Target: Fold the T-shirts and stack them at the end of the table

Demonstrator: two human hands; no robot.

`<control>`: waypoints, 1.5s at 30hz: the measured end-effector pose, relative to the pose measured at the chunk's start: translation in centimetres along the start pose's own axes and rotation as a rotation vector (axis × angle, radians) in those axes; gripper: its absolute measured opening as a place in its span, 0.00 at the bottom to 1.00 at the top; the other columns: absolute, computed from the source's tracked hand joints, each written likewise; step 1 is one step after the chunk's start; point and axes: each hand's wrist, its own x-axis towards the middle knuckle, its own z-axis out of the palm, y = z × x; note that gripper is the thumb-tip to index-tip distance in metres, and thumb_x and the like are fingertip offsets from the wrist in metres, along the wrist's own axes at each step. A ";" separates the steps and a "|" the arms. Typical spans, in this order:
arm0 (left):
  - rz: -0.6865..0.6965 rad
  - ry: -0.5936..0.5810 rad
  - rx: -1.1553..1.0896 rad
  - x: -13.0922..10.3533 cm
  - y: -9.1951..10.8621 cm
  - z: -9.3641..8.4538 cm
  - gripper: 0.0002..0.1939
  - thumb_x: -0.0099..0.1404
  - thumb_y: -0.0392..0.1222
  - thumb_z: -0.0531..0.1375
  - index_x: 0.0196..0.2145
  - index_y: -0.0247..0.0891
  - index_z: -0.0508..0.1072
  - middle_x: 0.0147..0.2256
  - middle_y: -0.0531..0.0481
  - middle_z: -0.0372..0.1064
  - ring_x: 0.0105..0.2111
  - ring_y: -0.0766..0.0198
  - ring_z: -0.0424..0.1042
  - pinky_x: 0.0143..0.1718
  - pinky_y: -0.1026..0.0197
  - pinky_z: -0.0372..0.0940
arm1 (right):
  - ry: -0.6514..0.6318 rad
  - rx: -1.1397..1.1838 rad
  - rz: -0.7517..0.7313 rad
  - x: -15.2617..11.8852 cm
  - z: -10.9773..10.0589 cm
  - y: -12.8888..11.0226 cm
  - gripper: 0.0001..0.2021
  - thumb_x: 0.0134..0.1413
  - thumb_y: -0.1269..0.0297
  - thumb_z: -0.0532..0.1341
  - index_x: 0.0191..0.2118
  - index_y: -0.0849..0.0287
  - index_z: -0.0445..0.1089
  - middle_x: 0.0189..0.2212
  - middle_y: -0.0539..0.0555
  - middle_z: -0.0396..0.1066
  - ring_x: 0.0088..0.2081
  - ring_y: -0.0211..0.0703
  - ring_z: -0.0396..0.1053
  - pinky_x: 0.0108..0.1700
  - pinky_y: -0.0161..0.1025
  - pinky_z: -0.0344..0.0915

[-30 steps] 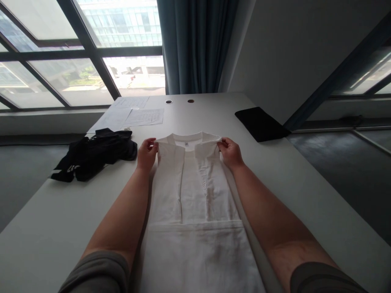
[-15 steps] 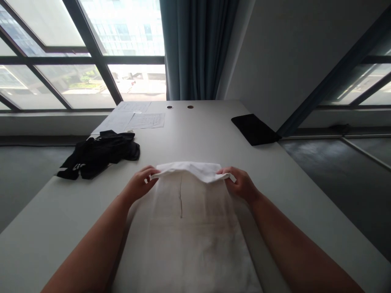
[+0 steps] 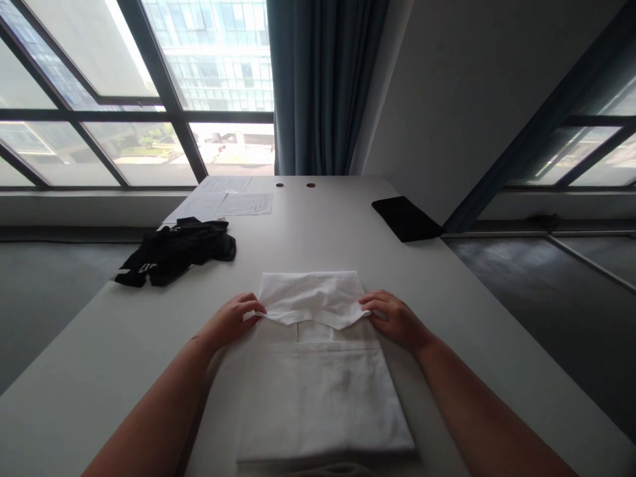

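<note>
A white cloth lies flat on the white table, directly before me. Its far end is folded over toward me, and the flap's near edge is wavy. My left hand pinches the left corner of this flap. At the opposite corner, my right hand has its fingers closed on the flap's edge. A short dark line shows on the cloth just below the flap, between the hands.
A crumpled black cloth lies at the table's left edge. Papers are at the back left. A flat black item rests near the right edge. Two round holes are at the far end, before a blue curtain.
Both hands have drawn the far end of the white cloth toward me, making the flap deeper. The near part of the cloth now shows a lower edge. The camera view has shifted slightly.
</note>
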 end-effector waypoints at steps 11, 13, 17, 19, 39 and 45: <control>-0.247 0.173 -0.109 0.4 -2.1 0.5 0.18 0.72 0.51 0.53 0.47 0.43 0.78 0.41 0.47 0.79 0.39 0.59 0.76 0.45 0.59 0.70 | 0.106 0.015 0.208 -1.4 1.1 1.8 0.16 0.56 0.75 0.56 0.42 0.53 0.79 0.46 0.55 0.77 0.48 0.46 0.75 0.52 0.44 0.72; -0.254 0.287 -0.044 1.7 -3.4 1.0 0.18 0.70 0.49 0.55 0.51 0.42 0.77 0.48 0.45 0.77 0.41 0.58 0.76 0.48 0.56 0.70 | 0.178 -0.032 0.251 -0.5 1.4 3.3 0.15 0.57 0.72 0.56 0.43 0.53 0.79 0.43 0.54 0.78 0.46 0.47 0.75 0.53 0.47 0.72; -0.146 0.222 -0.005 4.5 -5.2 1.6 0.22 0.66 0.46 0.57 0.56 0.43 0.75 0.55 0.44 0.72 0.46 0.57 0.75 0.53 0.55 0.68 | 0.173 -0.085 0.241 2.2 2.1 6.0 0.18 0.59 0.68 0.57 0.53 0.53 0.77 0.49 0.55 0.77 0.52 0.49 0.73 0.59 0.50 0.68; -0.140 0.197 -0.005 5.6 -5.6 1.7 0.21 0.66 0.44 0.57 0.54 0.44 0.77 0.51 0.45 0.75 0.44 0.58 0.75 0.53 0.56 0.68 | 0.132 -0.083 0.213 3.3 2.3 6.8 0.21 0.60 0.67 0.58 0.58 0.53 0.74 0.55 0.56 0.75 0.58 0.49 0.70 0.64 0.51 0.64; -0.146 0.418 0.222 6.7 -1.8 1.6 0.20 0.72 0.38 0.51 0.54 0.43 0.79 0.54 0.45 0.76 0.53 0.54 0.73 0.60 0.51 0.63 | 0.271 -0.320 0.259 5.5 3.3 4.8 0.22 0.63 0.71 0.53 0.55 0.55 0.78 0.54 0.61 0.72 0.58 0.56 0.65 0.64 0.57 0.63; -0.064 0.029 0.370 8.1 2.8 6.2 0.29 0.74 0.54 0.53 0.68 0.42 0.64 0.70 0.43 0.57 0.70 0.47 0.54 0.70 0.43 0.48 | -0.191 -0.377 0.227 6.2 7.8 -1.3 0.30 0.69 0.51 0.55 0.72 0.55 0.59 0.73 0.59 0.51 0.73 0.60 0.48 0.73 0.58 0.43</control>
